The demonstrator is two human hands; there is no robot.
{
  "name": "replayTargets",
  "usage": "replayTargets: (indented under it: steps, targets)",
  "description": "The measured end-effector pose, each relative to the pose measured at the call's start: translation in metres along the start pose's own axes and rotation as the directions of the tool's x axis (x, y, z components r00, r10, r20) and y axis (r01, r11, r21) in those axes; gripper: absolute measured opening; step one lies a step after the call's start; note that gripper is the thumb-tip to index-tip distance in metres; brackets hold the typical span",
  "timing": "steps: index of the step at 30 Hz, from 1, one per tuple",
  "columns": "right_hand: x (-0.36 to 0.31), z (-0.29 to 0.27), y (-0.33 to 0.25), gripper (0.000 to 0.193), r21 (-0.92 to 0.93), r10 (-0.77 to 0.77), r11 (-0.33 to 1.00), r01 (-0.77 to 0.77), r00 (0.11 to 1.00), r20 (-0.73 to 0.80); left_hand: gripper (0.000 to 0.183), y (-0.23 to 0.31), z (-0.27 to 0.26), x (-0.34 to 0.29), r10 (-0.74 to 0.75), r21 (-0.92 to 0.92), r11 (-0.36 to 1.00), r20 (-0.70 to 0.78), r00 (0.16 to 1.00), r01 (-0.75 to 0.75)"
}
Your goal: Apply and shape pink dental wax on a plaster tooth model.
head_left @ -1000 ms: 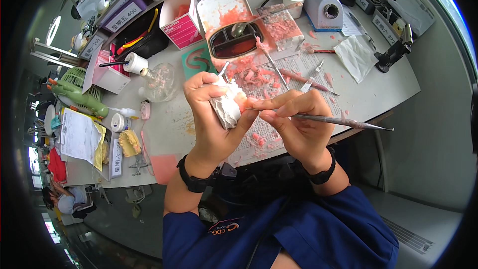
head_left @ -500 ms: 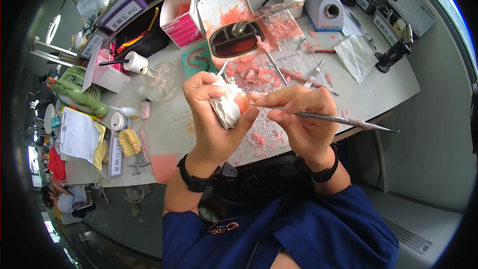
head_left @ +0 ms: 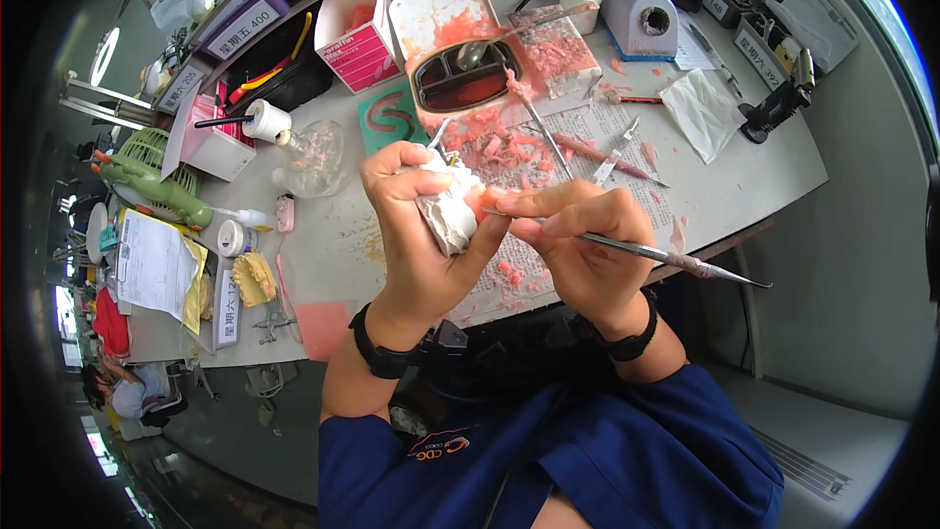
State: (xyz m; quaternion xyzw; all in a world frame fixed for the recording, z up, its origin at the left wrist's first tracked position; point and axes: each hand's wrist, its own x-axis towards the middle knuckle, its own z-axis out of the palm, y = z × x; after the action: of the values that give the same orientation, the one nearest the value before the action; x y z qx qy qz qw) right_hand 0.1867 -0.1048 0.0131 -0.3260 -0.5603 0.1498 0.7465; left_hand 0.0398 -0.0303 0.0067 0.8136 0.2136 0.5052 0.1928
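Tight work, and plenty tucked out of sight!
The left grip masks much of the white plaster model; whether the tip of the metal carver touches it is too tiny to tell. The lower edge crops the navy shirt; that distant co-worker is too small to read.

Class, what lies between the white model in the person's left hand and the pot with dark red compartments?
In the head view, loose pink shavings lie between the white model and the pot; a thin pale rod juts into that stretch.
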Motion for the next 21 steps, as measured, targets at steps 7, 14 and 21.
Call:
replayTargets:
  steps: [7,14,21]
  targets:
    - [0.001,0.006,0.003,0.021,-0.203,-0.194,0.96,0.192,0.981,0.01,0.055,0.003,0.0,0.002,-0.007,0.003,1.0,0.002,1.0,0.007]
    - [0.008,0.002,-0.008,0.019,0.438,0.196,0.895,-0.087,0.958,-0.209,0.053,0.004,-0.002,0.003,-0.004,-0.034,0.999,-0.02,1.0,0.004]
    - [-0.001,-0.004,-0.004,0.021,0.142,0.109,0.984,-0.108,0.994,-0.001,0.053,0.004,-0.001,0.004,0.045,0.007,0.999,-0.021,0.999,-0.045]
